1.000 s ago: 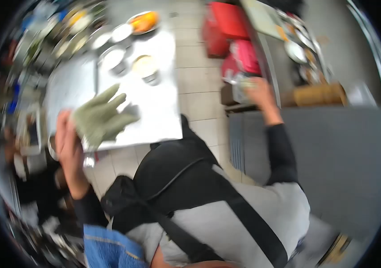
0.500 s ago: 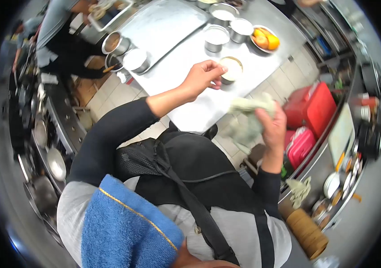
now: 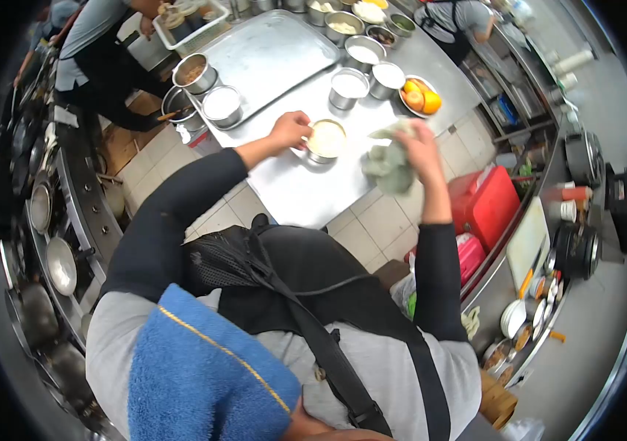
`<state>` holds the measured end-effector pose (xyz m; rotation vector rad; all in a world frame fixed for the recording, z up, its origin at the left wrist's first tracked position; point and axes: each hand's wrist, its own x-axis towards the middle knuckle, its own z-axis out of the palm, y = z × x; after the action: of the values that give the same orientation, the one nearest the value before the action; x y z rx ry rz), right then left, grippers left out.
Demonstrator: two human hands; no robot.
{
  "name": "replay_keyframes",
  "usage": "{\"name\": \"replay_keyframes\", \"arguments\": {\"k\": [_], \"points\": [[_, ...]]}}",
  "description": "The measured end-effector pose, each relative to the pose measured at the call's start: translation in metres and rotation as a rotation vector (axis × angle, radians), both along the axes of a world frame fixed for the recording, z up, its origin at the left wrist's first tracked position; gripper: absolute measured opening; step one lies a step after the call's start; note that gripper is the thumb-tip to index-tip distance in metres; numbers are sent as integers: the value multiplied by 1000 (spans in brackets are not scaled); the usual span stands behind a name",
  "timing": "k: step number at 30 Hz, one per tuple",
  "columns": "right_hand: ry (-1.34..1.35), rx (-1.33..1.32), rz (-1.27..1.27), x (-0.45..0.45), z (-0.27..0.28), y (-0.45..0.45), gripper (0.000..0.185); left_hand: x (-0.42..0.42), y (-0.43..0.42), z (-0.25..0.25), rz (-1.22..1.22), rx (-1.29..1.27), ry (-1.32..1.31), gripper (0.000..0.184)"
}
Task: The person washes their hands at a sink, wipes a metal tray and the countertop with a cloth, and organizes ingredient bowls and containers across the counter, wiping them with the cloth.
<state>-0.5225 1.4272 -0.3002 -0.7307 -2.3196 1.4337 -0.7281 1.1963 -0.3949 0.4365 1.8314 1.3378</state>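
My left hand [image 3: 289,131] is closed at the left rim of a small round metal pot [image 3: 322,157] holding something pale. The pot is on the white table, and the exact finger contact is small and partly hidden. To the right, my right hand [image 3: 421,151] is wrapped round a crumpled grey-green cloth [image 3: 391,167], which hangs down near the table's right edge. Just beyond the pot are a metal pot with white contents [image 3: 348,88] and another similar pot [image 3: 386,79].
An oval dish of orange and yellow produce [image 3: 420,97] sits at the table's right edge. A large metal tray [image 3: 273,55] lies at the back left, with pots beside it. Co-workers [image 3: 100,51] stand beyond. A red box [image 3: 484,200] is at right, a stove [image 3: 93,198] at left.
The small pot has shifted left on the table with my left hand at its rim. My right hand has carried the cloth forward and left, closer over the table edge.
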Motion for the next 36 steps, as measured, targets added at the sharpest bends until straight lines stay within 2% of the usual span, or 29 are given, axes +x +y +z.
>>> {"name": "replay_keyframes", "arguments": {"k": [1, 2, 3, 5, 7, 13, 17, 21, 22, 23, 24, 26, 27, 28, 29, 31, 34, 36], "points": [[-159, -209, 113, -20, -36, 7, 29, -11, -14, 6, -45, -32, 12, 25], [-311, -306, 121, -40, -48, -1, 35, -24, -27, 9, -97, -22, -6, 25], [-289, -348, 7, -63, -88, -3, 37, -34, -36, 9, -131, -26, 15, 24], [-263, -585, 128, -95, -76, -32, 48, -44, -47, 14, -164, -64, 70, 22], [-323, -910, 177, -124, -83, -43, 42, -47, -50, 18, -185, -50, 121, 21], [-425, -270, 633, -171, -72, -61, 23, -48, -44, 22, -247, -79, 358, 17], [-355, -64, 714, -179, -78, -56, 16, -47, -41, 26, -294, -169, 531, 17], [-464, 227, 691, -151, -77, -49, 31, -41, -49, 26, -238, -158, 515, 17], [-464, 317, 692, -149, -75, -51, 36, -43, -49, 20, -287, -120, 681, 20], [-343, 403, 649, -151, -82, -54, 29, -46, -48, 17, -354, -150, 722, 22], [-296, 296, 627, -165, -117, -43, 30, -53, -45, -1, -419, -183, 867, 24], [-214, 548, 626, -174, -118, -53, 29, -60, -39, -23, -404, -65, 984, 27], [-293, 436, 652, -177, -106, -57, 27, -59, -39, -20, -357, 4, 957, 24], [-187, 458, 696, -167, -84, -63, 24, -48, -41, 6, -368, -81, 796, 20], [-195, 438, 721, -162, -78, -64, 21, -38, -45, 26, -352, -74, 608, 21], [-403, 598, 733, -148, -61, -70, 21, -32, -49, 27, -304, -65, 529, 21], [-453, 637, 719, -153, -61, -73, 20, -23, -49, 34, -309, -44, 453, 24], [-390, 598, 707, -161, -62, -83, 23, -22, -46, 38, -338, -61, 473, 25]]}}
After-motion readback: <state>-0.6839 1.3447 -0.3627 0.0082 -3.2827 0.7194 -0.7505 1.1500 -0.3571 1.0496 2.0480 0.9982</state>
